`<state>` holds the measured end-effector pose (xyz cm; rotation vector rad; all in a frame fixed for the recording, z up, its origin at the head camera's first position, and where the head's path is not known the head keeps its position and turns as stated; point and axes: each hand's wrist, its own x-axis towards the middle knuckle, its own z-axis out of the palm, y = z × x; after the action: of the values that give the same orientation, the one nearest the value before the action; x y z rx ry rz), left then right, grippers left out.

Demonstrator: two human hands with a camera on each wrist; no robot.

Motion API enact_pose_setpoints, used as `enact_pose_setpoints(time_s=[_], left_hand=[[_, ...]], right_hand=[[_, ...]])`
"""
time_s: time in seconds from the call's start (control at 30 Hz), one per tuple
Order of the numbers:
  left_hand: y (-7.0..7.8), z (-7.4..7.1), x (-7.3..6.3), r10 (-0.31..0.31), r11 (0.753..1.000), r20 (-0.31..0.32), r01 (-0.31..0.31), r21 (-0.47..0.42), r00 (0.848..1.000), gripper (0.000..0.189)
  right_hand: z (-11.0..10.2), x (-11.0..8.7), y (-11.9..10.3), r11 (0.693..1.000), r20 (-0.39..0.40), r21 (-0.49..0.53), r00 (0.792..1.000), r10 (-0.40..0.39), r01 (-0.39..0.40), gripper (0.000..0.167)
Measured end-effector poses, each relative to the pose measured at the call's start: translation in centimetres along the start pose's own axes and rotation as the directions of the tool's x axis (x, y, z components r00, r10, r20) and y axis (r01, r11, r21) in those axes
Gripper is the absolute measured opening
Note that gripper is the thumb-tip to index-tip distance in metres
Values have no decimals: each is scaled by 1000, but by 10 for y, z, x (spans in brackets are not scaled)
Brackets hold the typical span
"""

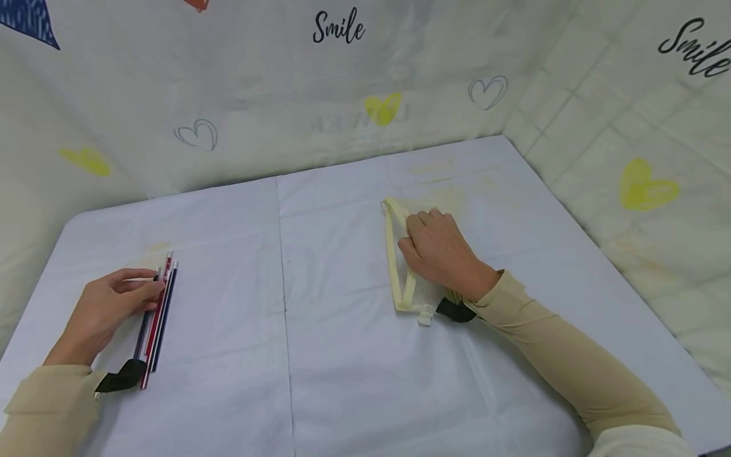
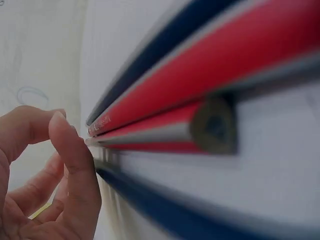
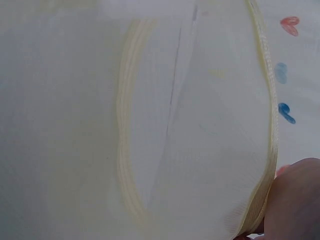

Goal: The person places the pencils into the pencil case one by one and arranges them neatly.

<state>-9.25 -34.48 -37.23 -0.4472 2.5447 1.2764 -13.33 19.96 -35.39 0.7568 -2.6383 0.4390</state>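
Several red and dark blue striped pencils [image 1: 165,317] lie side by side at the left of the table. My left hand [image 1: 117,298] is at their upper part, with thumb and fingers pinching the leftmost dark blue pencil [image 1: 141,333]. In the left wrist view, that dark blue pencil [image 2: 165,207] runs behind the thumb, and a red pencil [image 2: 165,132] shows its blunt end. My right hand [image 1: 436,247] grips the edge of a see-through mesh pouch [image 1: 394,266] with pale yellow trim. The pouch mouth gapes in the right wrist view, its trim [image 3: 125,115] curving; the fingertips are mostly hidden.
A white cloth with a centre seam [image 1: 283,304] covers the table [image 1: 337,355]. Pale curtains [image 1: 257,82] printed with hearts and lettering hang along its back and right edges. A small white tag [image 1: 425,315] sticks out from the pouch's near edge.
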Motion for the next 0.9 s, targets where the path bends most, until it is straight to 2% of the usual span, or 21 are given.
enact_pose_setpoints(time_s=[0.13,0.43,0.63,0.77,0.9], left_hand=[[-2,-1,0,-17,999,-13,18,32,1000,67],[-4,-4,-2,-40,996,-41,43,83,998,71],[-6,-6,-1,-81,988,-59,88,129,995,78],[-9,-10,-2,-72,988,-57,79,129,996,75],[-11,-14,-3,-52,991,-40,57,122,998,61]], right_hand=[[0,0,0,1000,7,4,1000,7,-7,33],[1,0,2,1000,19,-2,1000,20,-20,32],[2,-1,2,1000,22,3,1000,17,-17,33],[2,0,3,1000,13,-5,1000,3,-3,34],[2,0,2,1000,22,4,1000,6,-7,34]])
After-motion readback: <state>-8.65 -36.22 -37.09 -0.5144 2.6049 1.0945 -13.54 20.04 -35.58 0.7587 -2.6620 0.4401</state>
